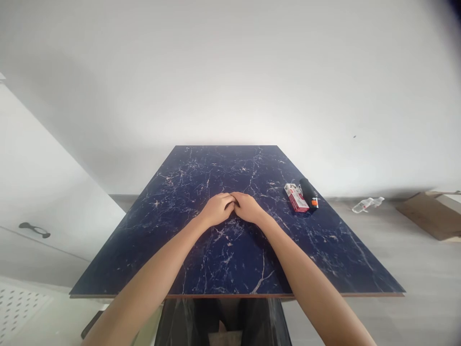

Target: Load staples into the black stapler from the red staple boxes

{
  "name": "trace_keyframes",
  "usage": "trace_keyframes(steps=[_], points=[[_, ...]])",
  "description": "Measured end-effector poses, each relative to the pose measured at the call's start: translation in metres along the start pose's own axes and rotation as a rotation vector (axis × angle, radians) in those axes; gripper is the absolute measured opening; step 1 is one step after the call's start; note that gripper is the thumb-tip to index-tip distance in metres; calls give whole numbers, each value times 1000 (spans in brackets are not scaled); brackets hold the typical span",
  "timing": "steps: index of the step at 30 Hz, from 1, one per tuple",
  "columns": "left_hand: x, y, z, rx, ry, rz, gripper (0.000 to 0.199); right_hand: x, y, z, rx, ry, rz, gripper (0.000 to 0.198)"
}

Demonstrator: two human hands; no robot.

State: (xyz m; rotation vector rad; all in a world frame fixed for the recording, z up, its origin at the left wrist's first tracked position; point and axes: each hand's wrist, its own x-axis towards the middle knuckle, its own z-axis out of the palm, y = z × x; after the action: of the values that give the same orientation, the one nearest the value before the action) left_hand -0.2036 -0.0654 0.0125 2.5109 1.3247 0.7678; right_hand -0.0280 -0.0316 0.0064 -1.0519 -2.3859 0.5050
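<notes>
My left hand (218, 209) and my right hand (247, 207) rest together near the middle of a dark blue, marble-patterned table (223, 163). Their curled fingers meet and overlap, with a small gap showing between thumbs and fingers. No object shows in either hand, though some fingertips are hidden. To the right of my right hand, apart from it, lies a red and white box (297, 197). Right beside the box is a black roll-shaped thing (309, 193) with an orange patch at its near end.
A pale wall (230, 86) stands behind the table. On the floor at right lie a clear plastic bottle (363, 205) and a cardboard box (428, 214). A white door or panel with a dark handle (35, 230) is at left.
</notes>
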Motion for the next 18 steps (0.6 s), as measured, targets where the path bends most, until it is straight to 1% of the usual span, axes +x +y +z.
trace_keyframes(steps=[3, 6, 12, 18], points=[[-1, -1, 0, 3, -35, 16, 38, -2, -3, 0, 3, -10, -10, 29], [-1, -1, 0, 12, -39, 20, 44, -2, -4, 1, -22, -13, -9, 25], [-1, -2, 3, 36, -16, 41, 38, -2, -1, 3, -60, 0, -32, 20], [-1, -5, 6, 58, -14, 65, 37, -1, 0, 6, -63, -3, -19, 20]])
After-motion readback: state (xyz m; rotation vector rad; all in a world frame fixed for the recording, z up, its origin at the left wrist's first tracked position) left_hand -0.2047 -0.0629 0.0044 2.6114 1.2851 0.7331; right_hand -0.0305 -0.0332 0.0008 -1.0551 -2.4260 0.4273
